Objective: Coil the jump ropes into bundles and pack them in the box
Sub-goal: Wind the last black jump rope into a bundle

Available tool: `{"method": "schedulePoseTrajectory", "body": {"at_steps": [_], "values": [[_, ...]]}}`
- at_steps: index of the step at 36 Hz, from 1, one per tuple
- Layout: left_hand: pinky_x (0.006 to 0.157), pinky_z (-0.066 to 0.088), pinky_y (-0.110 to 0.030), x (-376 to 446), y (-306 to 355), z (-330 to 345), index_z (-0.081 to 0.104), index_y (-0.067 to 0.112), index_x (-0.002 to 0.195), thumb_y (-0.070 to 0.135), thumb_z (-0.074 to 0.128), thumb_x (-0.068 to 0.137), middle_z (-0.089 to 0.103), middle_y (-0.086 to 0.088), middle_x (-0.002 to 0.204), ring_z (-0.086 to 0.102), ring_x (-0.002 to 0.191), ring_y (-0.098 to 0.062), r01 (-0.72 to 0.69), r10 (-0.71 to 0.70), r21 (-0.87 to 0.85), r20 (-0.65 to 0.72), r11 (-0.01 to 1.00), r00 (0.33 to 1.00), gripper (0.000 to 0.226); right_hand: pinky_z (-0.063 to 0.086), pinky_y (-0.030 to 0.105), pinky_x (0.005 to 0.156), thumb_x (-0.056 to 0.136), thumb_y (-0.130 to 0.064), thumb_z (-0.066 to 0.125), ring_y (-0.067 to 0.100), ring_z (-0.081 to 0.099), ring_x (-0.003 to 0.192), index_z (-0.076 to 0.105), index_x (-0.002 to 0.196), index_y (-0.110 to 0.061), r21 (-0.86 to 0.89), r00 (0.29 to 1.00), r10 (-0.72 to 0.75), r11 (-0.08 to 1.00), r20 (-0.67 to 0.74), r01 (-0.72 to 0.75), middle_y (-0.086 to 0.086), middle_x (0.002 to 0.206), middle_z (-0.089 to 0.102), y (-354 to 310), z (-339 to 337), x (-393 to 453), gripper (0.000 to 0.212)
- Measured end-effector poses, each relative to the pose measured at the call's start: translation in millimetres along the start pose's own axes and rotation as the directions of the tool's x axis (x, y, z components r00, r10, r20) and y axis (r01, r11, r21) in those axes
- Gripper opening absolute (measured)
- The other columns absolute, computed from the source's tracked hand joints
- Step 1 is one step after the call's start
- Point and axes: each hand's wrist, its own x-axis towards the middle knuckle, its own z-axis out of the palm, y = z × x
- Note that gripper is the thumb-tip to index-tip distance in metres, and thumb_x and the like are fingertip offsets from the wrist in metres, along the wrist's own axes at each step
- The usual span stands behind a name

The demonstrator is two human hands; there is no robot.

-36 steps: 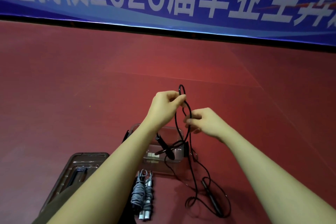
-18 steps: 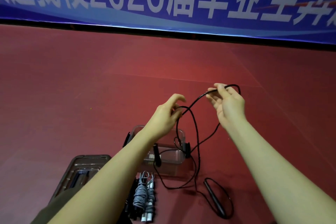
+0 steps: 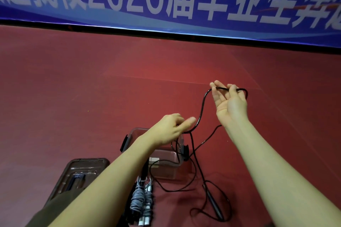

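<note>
In the head view the right hand [image 3: 229, 104] is raised palm up, fingers nearly straight, with the black rope [image 3: 201, 108] draped over its fingertips, while the left hand [image 3: 170, 129] pinches the same rope lower down above the clear box [image 3: 136, 132]. The rest trails slack past the box to a handle [image 3: 215, 204] on the red floor [image 3: 92, 88], beside a grey bundle [image 3: 137, 199]. I judge the loop could slide off those unclosed fingers, or the slack could snag the box latch and tangle.
</note>
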Motion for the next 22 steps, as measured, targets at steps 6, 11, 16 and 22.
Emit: {"method": "schedulePoseTrajectory", "body": {"at_steps": [6, 11, 16, 22], "values": [[0.056, 0.035, -0.025, 0, 2, -3, 0.057, 0.013, 0.066, 0.056, 0.066, 0.078, 0.05, 0.008, 0.061, 0.041, 0.055, -0.007, -0.052, 0.051, 0.119, 0.011, 0.992, 0.999, 0.045, 0.059, 0.033, 0.072, 0.104, -0.024, 0.032, 0.029, 0.068, 0.09, 0.042, 0.101, -0.009, -0.047, 0.998, 0.059, 0.997, 0.025, -0.058, 0.02, 0.103, 0.065, 2, -6, 2, 0.019], [0.048, 0.03, -0.024, 3, 10, -8, 0.065, 0.011, 0.056, 0.064, 0.043, 0.088, 0.038, 0.007, 0.04, 0.034, 0.04, -0.011, 0.067, -0.063, 0.017, -0.164, 0.998, 0.984, 0.066, 0.046, 0.03, 0.069, 0.104, -0.032, 0.028, 0.025, 0.058, 0.097, 0.054, 0.111, -0.011, -0.555, 0.985, 0.164, 0.825, 0.056, -0.106, 0.015, 0.119, 0.063, 7, -15, 6, 0.034], [0.051, 0.038, -0.026, 10, 14, -12, 0.068, 0.01, 0.058, 0.067, 0.038, 0.088, 0.054, -0.005, 0.056, 0.042, 0.046, -0.017, 0.09, -0.126, -0.136, -0.282, 0.987, 0.951, 0.071, 0.049, 0.036, 0.084, 0.101, -0.035, 0.036, 0.035, 0.059, 0.108, 0.044, 0.128, 0.003, -0.847, 0.868, 0.497, 0.461, 0.0, -0.264, 0.025, 0.125, 0.056, 21, -21, -9, 0.047], [0.055, 0.039, -0.027, 14, 14, -15, 0.068, 0.009, 0.059, 0.066, 0.042, 0.086, 0.058, -0.011, 0.06, 0.044, 0.051, -0.018, 0.141, -0.186, -0.166, -0.302, 0.976, 0.935, 0.068, 0.045, 0.015, 0.052, 0.091, -0.007, 0.053, 0.02, 0.066, 0.072, 0.061, 0.09, -0.006, -0.975, 0.785, 0.599, 0.218, 0.158, 0.03, 0.013, 0.091, 0.066, 30, -21, -34, 0.008]]}}
